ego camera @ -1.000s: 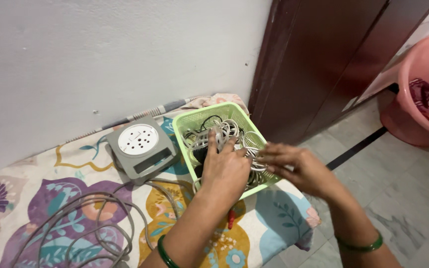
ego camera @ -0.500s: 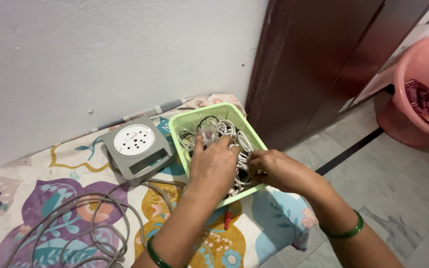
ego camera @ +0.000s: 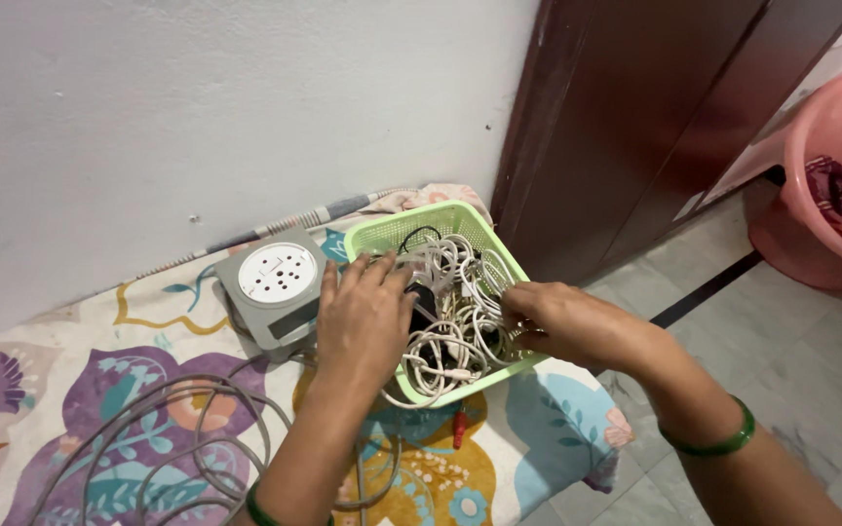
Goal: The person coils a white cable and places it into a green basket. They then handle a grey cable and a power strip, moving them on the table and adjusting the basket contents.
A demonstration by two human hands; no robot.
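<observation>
Grey cable [ego camera: 163,438] lay coiled on the flowered bedspread [ego camera: 41,390], nearest. Beyond it, white cords [ego camera: 450,321] filled the green basket [ego camera: 440,216] at the mattress edge; a hard tug on the tangle could likely tip it to the floor. Left hand [ego camera: 363,317] rested flat, fingers [ego camera: 367,275] spread over the cords. Right hand [ego camera: 562,321] curled into them; its grip couldn't be told.

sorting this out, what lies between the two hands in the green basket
In the head view, tangled white cables fill the green basket between the left hand and right hand.
</observation>
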